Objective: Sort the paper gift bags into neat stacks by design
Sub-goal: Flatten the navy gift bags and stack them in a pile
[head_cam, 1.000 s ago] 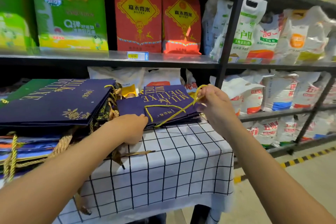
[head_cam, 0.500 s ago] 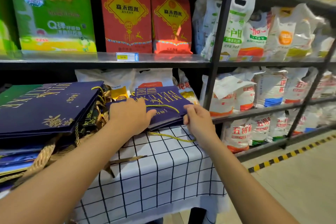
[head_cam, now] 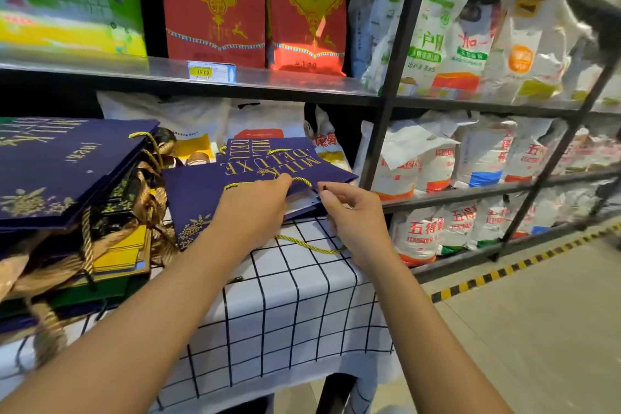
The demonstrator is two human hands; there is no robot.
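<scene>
On the table's checked cloth (head_cam: 292,309), in front of the shelves, your small navy stack (head_cam: 201,198) lies flat with its "MILK DELUXE" face up, set apart from the mixed heap (head_cam: 74,205) at your left so that one design keeps its own place. Your left hand (head_cam: 258,208) rests on the top bag's mouth edge, fingers curled over the gold cord (head_cam: 235,184), most likely to keep the stack from sliding. Your right hand (head_cam: 349,212) has its grip pressed together, thumb and forefinger pinching the bag's edge at the right corner, probably to square it with those beneath. A second gold cord (head_cam: 309,245) trails loose across the cloth under your wrist.

I count at least two navy bags in your stack, the second peeking out behind; any others are hidden. The heap holds one large navy bag on top and several layers of yellow, green and gold below, too overlapped to number.
</scene>
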